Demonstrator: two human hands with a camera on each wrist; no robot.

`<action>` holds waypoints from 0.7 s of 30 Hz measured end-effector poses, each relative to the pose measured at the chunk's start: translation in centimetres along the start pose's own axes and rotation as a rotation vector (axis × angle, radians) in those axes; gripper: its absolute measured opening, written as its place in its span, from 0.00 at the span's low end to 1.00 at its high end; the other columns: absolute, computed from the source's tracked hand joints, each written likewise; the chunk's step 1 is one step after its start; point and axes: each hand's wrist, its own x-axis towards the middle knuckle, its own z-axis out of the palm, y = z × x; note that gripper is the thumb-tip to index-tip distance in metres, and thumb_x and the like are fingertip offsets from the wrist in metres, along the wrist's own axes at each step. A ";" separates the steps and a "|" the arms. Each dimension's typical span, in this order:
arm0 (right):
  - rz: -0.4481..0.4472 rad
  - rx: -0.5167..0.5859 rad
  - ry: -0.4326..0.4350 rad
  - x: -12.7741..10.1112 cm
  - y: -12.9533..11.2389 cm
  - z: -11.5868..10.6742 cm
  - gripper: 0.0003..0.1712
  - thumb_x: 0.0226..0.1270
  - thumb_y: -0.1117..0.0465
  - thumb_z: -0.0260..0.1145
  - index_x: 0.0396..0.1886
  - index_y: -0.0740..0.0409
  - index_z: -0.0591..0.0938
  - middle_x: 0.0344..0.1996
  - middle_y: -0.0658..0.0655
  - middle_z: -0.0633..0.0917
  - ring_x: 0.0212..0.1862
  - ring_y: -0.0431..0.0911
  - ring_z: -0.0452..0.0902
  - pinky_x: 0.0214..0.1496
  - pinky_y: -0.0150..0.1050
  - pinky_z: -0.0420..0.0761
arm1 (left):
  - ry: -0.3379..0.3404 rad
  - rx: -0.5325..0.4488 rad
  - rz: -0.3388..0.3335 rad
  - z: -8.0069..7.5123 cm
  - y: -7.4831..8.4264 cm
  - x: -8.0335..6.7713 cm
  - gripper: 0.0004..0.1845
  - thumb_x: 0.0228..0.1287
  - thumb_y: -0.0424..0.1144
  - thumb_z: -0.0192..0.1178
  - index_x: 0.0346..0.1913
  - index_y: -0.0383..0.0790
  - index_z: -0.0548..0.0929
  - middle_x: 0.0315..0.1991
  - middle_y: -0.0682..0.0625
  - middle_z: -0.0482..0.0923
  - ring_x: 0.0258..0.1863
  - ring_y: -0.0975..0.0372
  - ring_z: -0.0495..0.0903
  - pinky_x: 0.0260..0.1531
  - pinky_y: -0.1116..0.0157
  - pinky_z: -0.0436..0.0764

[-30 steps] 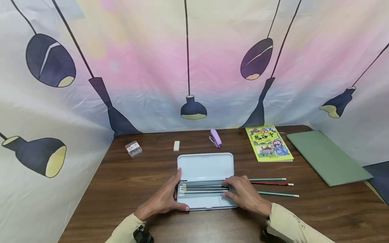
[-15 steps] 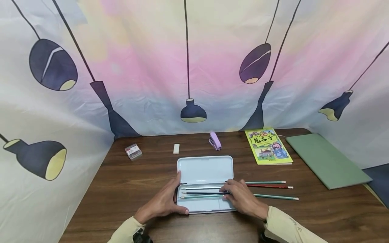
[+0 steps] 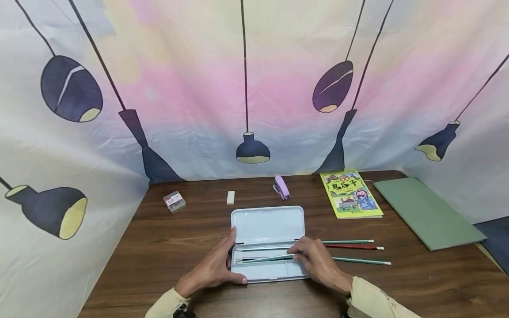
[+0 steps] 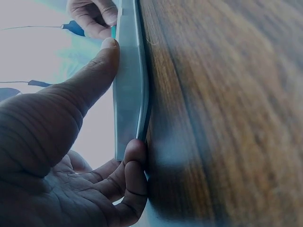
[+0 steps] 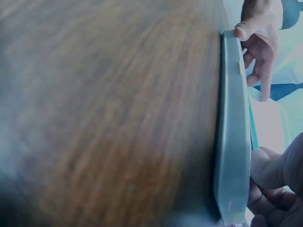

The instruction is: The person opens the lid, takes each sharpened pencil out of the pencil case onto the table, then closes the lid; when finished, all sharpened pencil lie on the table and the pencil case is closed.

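A pale blue pencil case (image 3: 267, 226) lies on the table with its lid raised. My left hand (image 3: 214, 265) grips its left end, thumb at the front edge; the curled fingers show in the left wrist view. Over the right part of the tray, my right hand (image 3: 318, 261) pinches a green pencil (image 3: 264, 258) that slants across the tray. Another pencil (image 3: 262, 249) lies along the back of the tray. To the right, two green pencils (image 3: 362, 261) and a red pencil (image 3: 358, 247) lie on the table, their left ends hidden by the right hand.
Behind the case are a white eraser (image 3: 230, 197), a purple stapler (image 3: 281, 187) and a small clear box (image 3: 174, 202). A yellow book (image 3: 351, 194) and a green folder (image 3: 429, 213) lie at the right. A patterned curtain (image 3: 199, 115) hangs behind the table.
The bundle of pencils across the tray has thinned; the dark ones are now mostly out of sight. My right hand has shifted slightly, while the left keeps its hold on the case.
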 end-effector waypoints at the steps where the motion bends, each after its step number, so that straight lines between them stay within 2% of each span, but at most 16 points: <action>1: 0.023 0.023 0.016 0.0 -0.1 -0.1 0.13 0.52 0.73 0.66 0.32 0.50 0.85 0.30 0.41 0.79 0.34 0.35 0.74 0.37 0.36 0.71 | 0.000 0.001 -0.001 0.0 0.0 0.0 0.69 0.32 0.57 0.74 0.71 0.34 0.39 0.54 0.42 0.64 0.31 0.64 0.70 0.28 0.70 0.71; 5: 0.141 0.124 0.105 0.5 -0.3 -0.6 0.15 0.55 0.75 0.63 0.31 0.50 0.85 0.30 0.40 0.77 0.34 0.35 0.73 0.37 0.33 0.75 | 0.001 0.004 -0.001 0.0 0.0 0.0 0.68 0.32 0.57 0.74 0.71 0.34 0.40 0.53 0.42 0.64 0.30 0.64 0.70 0.27 0.70 0.71; 8: 0.182 0.187 0.196 0.7 -0.1 -0.8 0.15 0.55 0.75 0.63 0.30 0.49 0.85 0.31 0.40 0.78 0.36 0.37 0.74 0.40 0.34 0.75 | -0.002 0.000 -0.005 0.0 0.0 0.2 0.68 0.32 0.56 0.74 0.71 0.35 0.39 0.51 0.44 0.64 0.26 0.64 0.67 0.23 0.71 0.69; 13: 0.238 0.283 0.283 0.5 0.2 -1.5 0.13 0.57 0.74 0.62 0.31 0.51 0.85 0.32 0.45 0.80 0.36 0.42 0.77 0.39 0.34 0.76 | -0.001 0.016 0.002 0.0 0.1 0.3 0.69 0.31 0.58 0.74 0.71 0.35 0.40 0.57 0.43 0.63 0.40 0.60 0.68 0.35 0.68 0.69; 15: 0.275 0.317 0.292 0.4 0.3 -1.9 0.13 0.58 0.73 0.61 0.31 0.52 0.85 0.33 0.47 0.80 0.35 0.44 0.78 0.38 0.33 0.77 | -0.003 0.013 0.003 0.1 0.1 0.3 0.69 0.31 0.58 0.74 0.71 0.35 0.40 0.59 0.42 0.62 0.41 0.59 0.66 0.36 0.68 0.67; 19: 0.303 0.344 0.309 0.2 0.8 -2.8 0.12 0.59 0.74 0.60 0.33 0.55 0.84 0.34 0.49 0.79 0.36 0.46 0.79 0.38 0.32 0.77 | -0.015 -0.008 -0.010 0.1 0.0 0.2 0.68 0.32 0.56 0.74 0.71 0.36 0.39 0.54 0.44 0.63 0.32 0.63 0.67 0.27 0.70 0.68; 21: 0.284 0.330 0.329 0.0 1.2 -3.1 0.11 0.59 0.73 0.60 0.33 0.56 0.84 0.35 0.50 0.80 0.37 0.46 0.79 0.38 0.32 0.77 | -0.018 -0.013 -0.015 0.1 0.0 0.2 0.68 0.32 0.56 0.74 0.71 0.36 0.39 0.53 0.44 0.63 0.28 0.64 0.66 0.24 0.70 0.68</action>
